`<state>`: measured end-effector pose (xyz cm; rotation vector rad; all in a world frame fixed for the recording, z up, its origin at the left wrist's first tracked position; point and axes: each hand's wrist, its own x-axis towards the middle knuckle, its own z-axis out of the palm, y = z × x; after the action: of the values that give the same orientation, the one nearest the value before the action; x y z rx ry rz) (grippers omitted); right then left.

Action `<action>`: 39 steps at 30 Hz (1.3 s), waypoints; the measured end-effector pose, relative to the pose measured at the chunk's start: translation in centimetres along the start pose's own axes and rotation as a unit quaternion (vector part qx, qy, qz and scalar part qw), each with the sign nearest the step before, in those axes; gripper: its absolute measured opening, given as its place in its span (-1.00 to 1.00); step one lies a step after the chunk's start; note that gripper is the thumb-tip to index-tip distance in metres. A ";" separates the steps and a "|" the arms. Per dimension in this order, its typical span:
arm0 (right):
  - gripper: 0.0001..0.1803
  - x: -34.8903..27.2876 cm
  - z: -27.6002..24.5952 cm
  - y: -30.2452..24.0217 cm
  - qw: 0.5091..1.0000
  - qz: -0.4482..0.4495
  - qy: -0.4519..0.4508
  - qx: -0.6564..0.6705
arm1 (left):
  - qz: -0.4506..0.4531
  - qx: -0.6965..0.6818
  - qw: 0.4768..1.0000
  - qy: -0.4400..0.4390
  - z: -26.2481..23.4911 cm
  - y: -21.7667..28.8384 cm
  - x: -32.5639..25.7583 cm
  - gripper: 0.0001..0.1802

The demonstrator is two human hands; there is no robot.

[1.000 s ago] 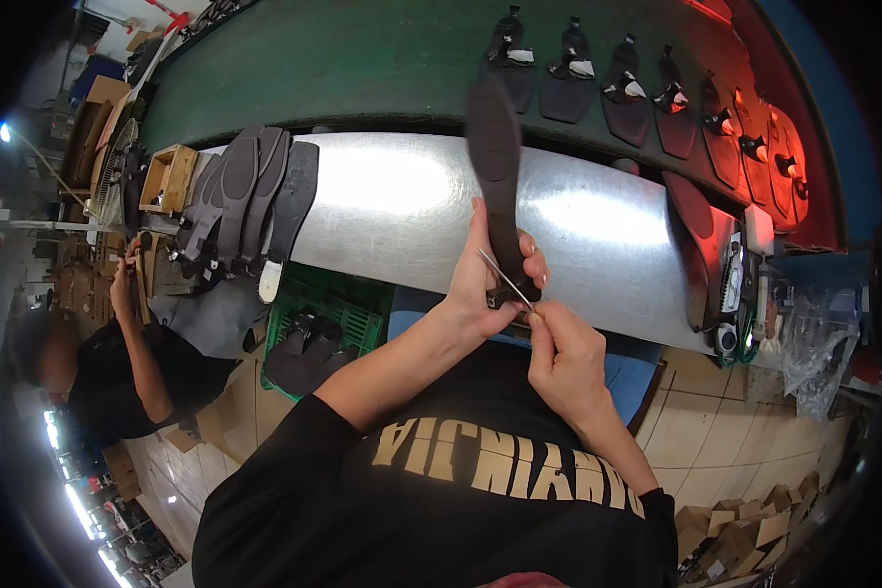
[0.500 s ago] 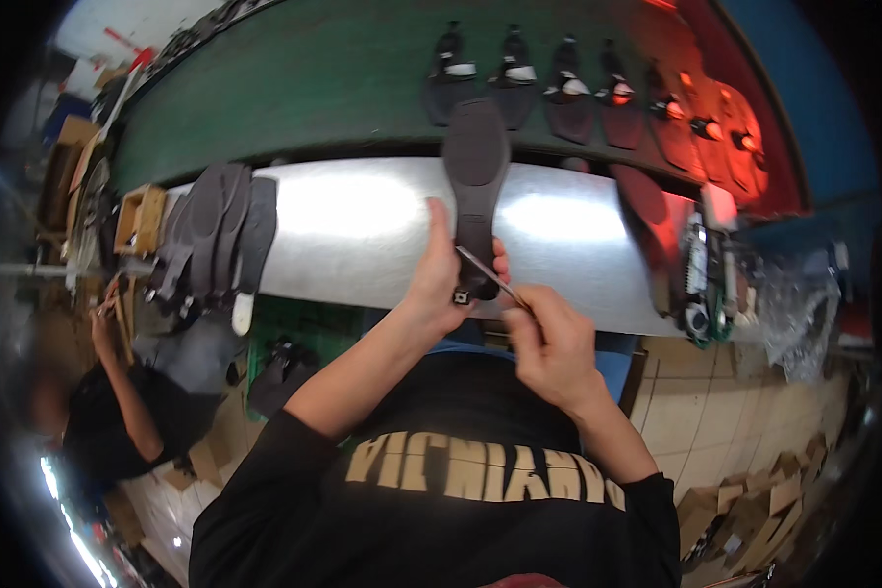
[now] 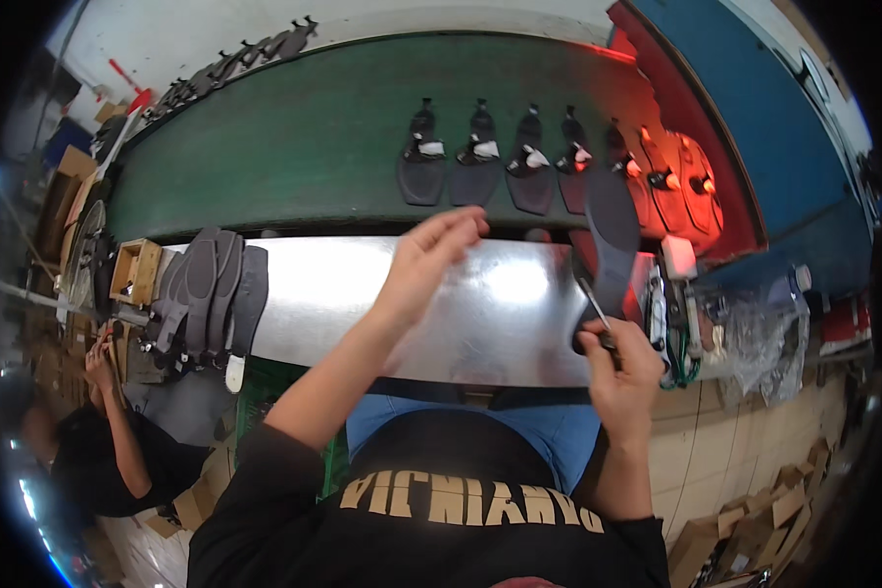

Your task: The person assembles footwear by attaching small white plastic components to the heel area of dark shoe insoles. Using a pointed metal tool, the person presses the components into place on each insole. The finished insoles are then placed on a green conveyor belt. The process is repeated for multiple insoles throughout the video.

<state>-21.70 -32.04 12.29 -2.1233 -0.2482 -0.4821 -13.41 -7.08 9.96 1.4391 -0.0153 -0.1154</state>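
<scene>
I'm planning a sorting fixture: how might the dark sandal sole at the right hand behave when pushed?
The dark sandal sole likely won't roll, being long and flat. It seems fairly stiff, showing no obvious droop. It might slide on the shiny metal worktop.

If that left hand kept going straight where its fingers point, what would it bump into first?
Probably the third black sandal from the left on the green surface, ahead and to the right. The left hand may be higher, though, and pass over it.
</scene>
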 end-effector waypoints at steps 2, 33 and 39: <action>-0.84 -0.6 -2.3 1.7 0.992 0.088 -0.043 -0.082 | 0.068 0.040 0.990 0.116 -2.3 -1.3 4.6 -0.63; -0.59 0.8 5.5 1.3 0.948 0.101 -0.078 0.292 | -0.016 -0.138 0.990 -0.025 -1.8 3.1 -2.5 -0.69; -0.63 1.4 6.4 -2.2 0.802 0.097 -0.035 0.588 | -0.073 -0.258 0.954 -0.136 0.7 -0.6 -8.0 -0.75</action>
<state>-19.61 -25.53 11.27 -0.9109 -0.2661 -0.0477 -21.46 -7.11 9.91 0.8908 -0.0977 -0.4084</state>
